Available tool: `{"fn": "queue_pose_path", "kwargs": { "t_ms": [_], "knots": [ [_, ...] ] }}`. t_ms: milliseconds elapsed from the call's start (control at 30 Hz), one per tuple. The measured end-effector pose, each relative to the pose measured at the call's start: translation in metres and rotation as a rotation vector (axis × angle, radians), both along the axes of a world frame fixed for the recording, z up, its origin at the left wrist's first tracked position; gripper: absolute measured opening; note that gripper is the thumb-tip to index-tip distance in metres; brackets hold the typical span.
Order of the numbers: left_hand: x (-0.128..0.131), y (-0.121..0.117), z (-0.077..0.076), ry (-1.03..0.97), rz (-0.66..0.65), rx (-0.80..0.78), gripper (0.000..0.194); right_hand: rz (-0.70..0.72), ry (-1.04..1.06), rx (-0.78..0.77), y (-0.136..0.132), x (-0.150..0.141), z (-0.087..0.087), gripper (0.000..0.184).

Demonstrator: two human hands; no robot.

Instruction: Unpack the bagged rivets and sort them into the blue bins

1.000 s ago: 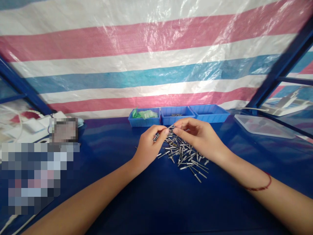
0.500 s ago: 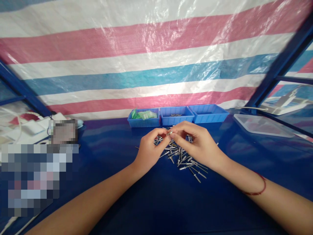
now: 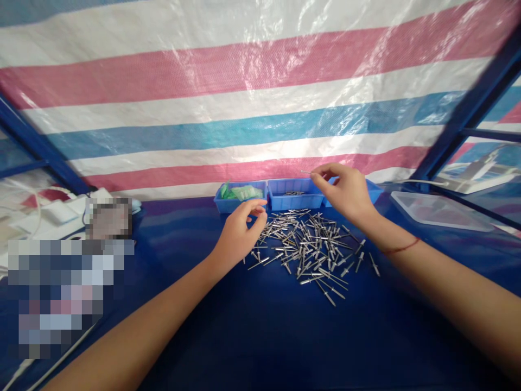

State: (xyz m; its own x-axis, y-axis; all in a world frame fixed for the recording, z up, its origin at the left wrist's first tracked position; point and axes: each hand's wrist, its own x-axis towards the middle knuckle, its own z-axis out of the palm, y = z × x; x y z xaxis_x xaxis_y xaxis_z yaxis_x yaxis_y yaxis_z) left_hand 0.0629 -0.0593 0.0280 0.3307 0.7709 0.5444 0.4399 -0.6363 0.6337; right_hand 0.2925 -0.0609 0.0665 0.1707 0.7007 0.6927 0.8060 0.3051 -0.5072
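Several pixelated blocks (image 3: 65, 293) are masking whatever is lying at the far left of the blue table (image 3: 244, 342). Next along, the left bin (image 3: 230, 206) is holding crumpled green plastic, and the left hand (image 3: 238, 231) is hovering just in front, its thumb and forefinger leaving a narrow gap with nothing visible between. The hands are now parting, so the rivet (image 3: 304, 172) is resting in the right hand's grip alone. A few rivets are lying in the middle bin (image 3: 295, 203); the loose pile (image 3: 305, 241) is spreading in front. The right hand (image 3: 344, 190) is pinching its rivet by one end, near the middle bin's far rim; whether it is hanging directly over the bin, I cannot tell. That hand is partly hiding the right bin (image 3: 373, 191), while a clear tray (image 3: 443, 213) is lying farther right.
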Motion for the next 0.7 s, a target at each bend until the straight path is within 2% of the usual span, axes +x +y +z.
{"fn": "queue_pose_path", "kwargs": {
  "t_ms": [133, 233, 333, 400, 467, 600, 700],
  "knots": [
    [-0.01, 0.011, -0.006, 0.239, 0.002, 0.053, 0.022, -0.064, -0.161, -0.015, 0.039, 0.016, -0.006, 0.018],
    [-0.014, 0.013, -0.013, 0.447, 0.036, 0.012, 0.034, -0.085, -0.233, -0.058, 0.047, 0.019, -0.013, 0.021],
    [-0.013, 0.01, -0.018, 0.594, 0.041, -0.068, 0.05, -0.014, -0.231, -0.091, 0.026, 0.018, -0.019, 0.02],
    [-0.011, 0.005, -0.018, 0.643, -0.009, -0.1, 0.053, 0.092, -0.25, -0.158, 0.001, 0.02, -0.024, 0.023],
    [-0.008, -0.001, -0.016, 0.659, -0.072, -0.104, 0.05, 0.192, -0.354, -0.248, -0.025, 0.022, -0.034, 0.032],
    [0.001, -0.013, -0.017, 0.6, -0.203, -0.076, 0.044, 0.259, -0.526, -0.465, -0.059, 0.022, -0.055, 0.066],
    [0.004, -0.013, -0.017, 0.445, -0.251, -0.11, 0.053, 0.364, -0.541, -0.51, -0.064, 0.011, -0.062, 0.069]
  ]
}}
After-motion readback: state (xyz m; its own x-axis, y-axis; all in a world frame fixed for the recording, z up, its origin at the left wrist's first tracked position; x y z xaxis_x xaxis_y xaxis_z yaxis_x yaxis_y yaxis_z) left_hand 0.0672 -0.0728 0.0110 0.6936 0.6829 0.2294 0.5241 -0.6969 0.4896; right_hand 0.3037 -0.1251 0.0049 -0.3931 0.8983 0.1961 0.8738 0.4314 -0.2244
